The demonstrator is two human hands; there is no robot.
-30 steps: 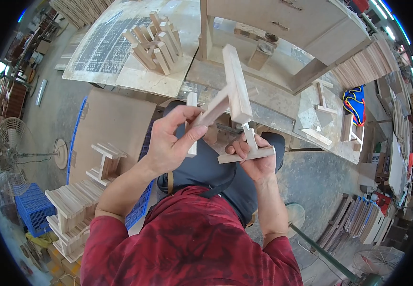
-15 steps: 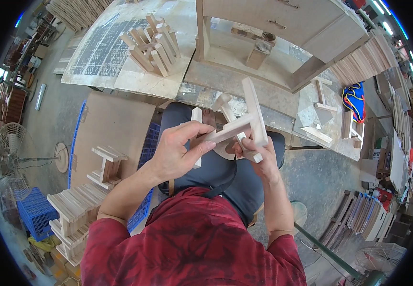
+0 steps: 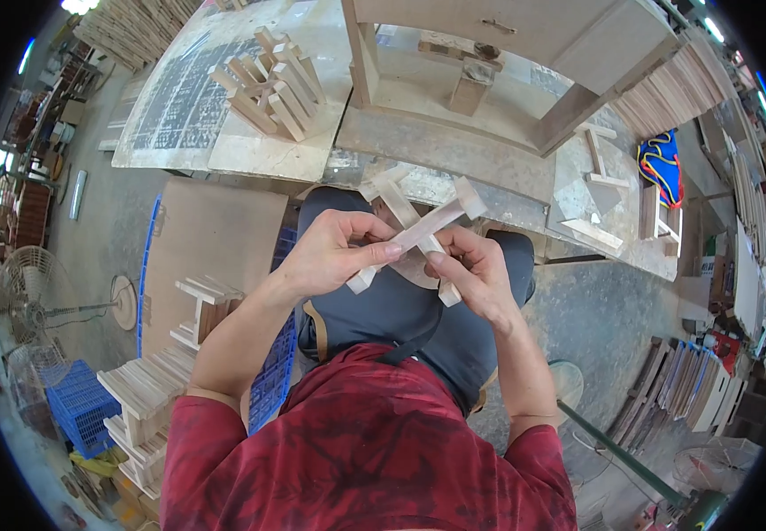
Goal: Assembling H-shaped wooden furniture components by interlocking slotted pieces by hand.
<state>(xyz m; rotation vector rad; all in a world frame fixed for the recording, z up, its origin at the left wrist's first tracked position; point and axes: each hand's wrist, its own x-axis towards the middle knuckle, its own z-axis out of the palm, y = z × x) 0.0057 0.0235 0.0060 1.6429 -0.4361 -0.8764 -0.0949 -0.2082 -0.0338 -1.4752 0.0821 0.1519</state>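
A small wooden frame piece (image 3: 414, 232) of crossed pale slats is held over the lap, near the workbench (image 3: 454, 146). It is gripped by the left hand (image 3: 334, 252), fingers closed around a slat, and by the right hand (image 3: 471, 270), pinching its right lower end. More slat assemblies (image 3: 272, 84) are stacked far left on the bench.

A small assembly of pale wooden slats (image 3: 414, 232) is being held up over the person's lap, just in front of the workbench edge. Its longest slat is running diagonally, low at the left and rising to a squared end at the upper right (that end is sticking out free). Shorter crosspieces are jutting from it at angles, one pointing up-left, another hanging below.
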